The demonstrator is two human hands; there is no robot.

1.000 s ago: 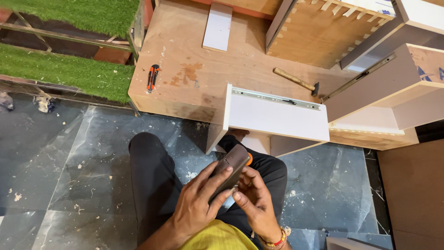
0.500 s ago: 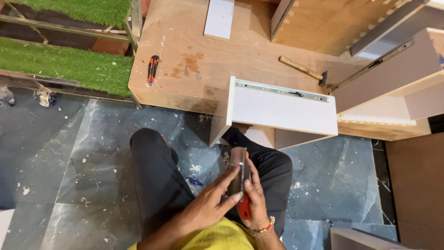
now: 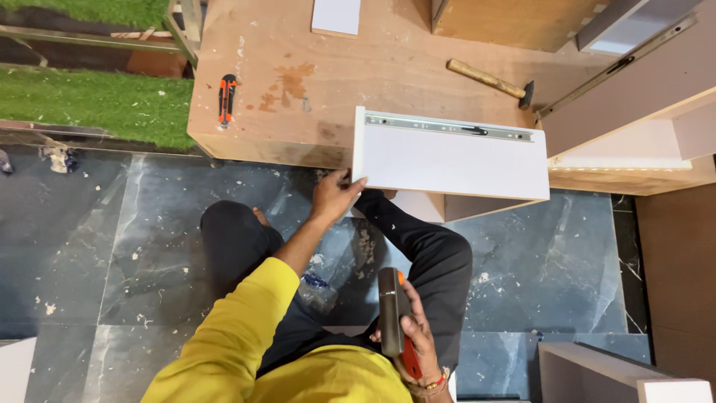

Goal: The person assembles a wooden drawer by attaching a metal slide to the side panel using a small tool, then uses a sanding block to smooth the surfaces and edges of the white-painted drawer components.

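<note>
Head view: the person sits on the dark tiled floor with legs folded, in front of a low plywood surface. The left hand reaches forward, its fingers pressed against the lower left corner of a white drawer panel, which stands on edge at the front of the surface and overhangs it. A metal slide rail runs along the panel's top edge. The right hand stays close to the body, well apart from the left, fingers wrapped tight around a dark handheld tool with an orange grip; what kind of tool it is cannot be told.

On the surface lie an orange utility knife near the left edge and a wooden-handled hammer just beyond the panel. Green artificial turf lies to the left.
</note>
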